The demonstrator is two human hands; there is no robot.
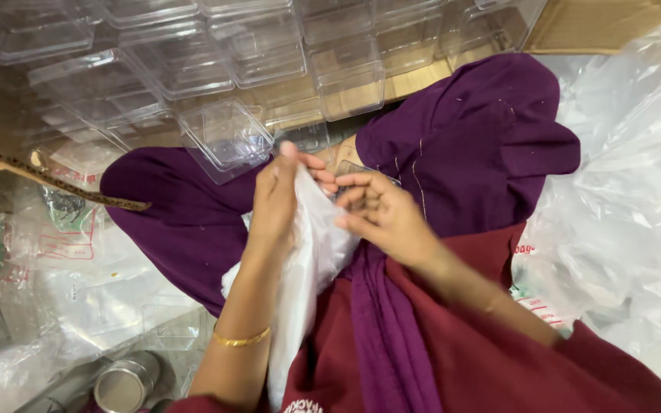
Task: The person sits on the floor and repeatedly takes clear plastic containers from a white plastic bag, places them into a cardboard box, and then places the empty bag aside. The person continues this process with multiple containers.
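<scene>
In the head view, the left hand [275,200] pinches the top of a white plastic bag [305,264] held over the lap, while the right hand [382,214], fingers loosely curled and apart, touches its edge. The thin film could slip or tear if tugged unevenly. Clear square boxes [225,138] lie ahead, red-printed wrappers [66,239] at left, 1 metal tin [125,382] below.

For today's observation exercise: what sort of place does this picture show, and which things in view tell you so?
Probably an informal packing spot on a floor, perhaps at home. Rows of empty clear plastic boxes lie ahead, loose plastic bags are heaped alongside, and the left hand and right hand work a white bag.
</scene>
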